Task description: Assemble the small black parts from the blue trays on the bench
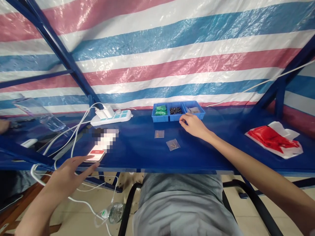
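Observation:
My left hand [73,170] has its fingers apart at the lower edge of a lit phone [101,146], which lies at the table's left. My right hand [193,124] is at the front of the blue bins, its fingers curled together; whatever they may hold is too small to make out. The left bin [160,120] has green packets [161,110], the middle one dark small parts [175,110], the right one clear bags [193,110]. Two small clear bags with metal pieces, one upper [159,134] and one lower [173,144], lie on the table.
A white power strip [112,118] with plugs and cables sits at the back left. A clear bottle [46,116] stands tilted beyond the blue frame. A red and white plastic packet [274,139] lies at the right. Part of another person's hand [4,126] shows at far left.

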Motion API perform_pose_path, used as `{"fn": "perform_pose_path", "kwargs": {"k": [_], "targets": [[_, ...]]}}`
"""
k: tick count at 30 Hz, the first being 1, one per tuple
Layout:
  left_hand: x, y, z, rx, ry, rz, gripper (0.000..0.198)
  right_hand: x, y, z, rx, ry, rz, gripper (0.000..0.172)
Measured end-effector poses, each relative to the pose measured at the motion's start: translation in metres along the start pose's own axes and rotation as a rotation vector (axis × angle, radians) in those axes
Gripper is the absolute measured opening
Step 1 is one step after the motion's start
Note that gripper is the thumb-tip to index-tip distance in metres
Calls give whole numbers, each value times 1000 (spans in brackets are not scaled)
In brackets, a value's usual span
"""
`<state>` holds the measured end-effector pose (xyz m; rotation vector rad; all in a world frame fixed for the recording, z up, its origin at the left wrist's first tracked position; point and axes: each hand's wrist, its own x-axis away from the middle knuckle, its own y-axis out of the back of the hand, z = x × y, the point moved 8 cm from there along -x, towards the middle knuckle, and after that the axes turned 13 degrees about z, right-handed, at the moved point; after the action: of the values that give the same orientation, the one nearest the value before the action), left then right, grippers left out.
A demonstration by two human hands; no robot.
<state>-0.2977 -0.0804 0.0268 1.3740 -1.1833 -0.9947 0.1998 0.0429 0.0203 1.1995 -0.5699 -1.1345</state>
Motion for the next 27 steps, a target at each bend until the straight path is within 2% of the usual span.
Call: {"fn": "perform_pose_path", "kwargs": {"k": [3, 6, 11, 17, 21, 27], "targets": [[17, 6, 11, 91, 70, -64, 66, 0, -10, 4, -4, 23, 45, 17], [19, 1, 11, 166, 111, -71, 71, 0, -17, 7, -3, 33, 86, 16], [13, -11, 1, 143, 128, -121, 90, -1, -22, 7, -8, 45, 103, 16], [19, -11, -14, 162, 96, -222, 93, -3, -24, 5, -25, 60, 112, 16], [20, -14, -13, 199, 154, -206, 91, -2, -22, 7, -42, 69, 112, 17], [21, -17, -16, 204, 110, -195, 91, -1, -21, 7, -41, 59, 113, 17]]}}
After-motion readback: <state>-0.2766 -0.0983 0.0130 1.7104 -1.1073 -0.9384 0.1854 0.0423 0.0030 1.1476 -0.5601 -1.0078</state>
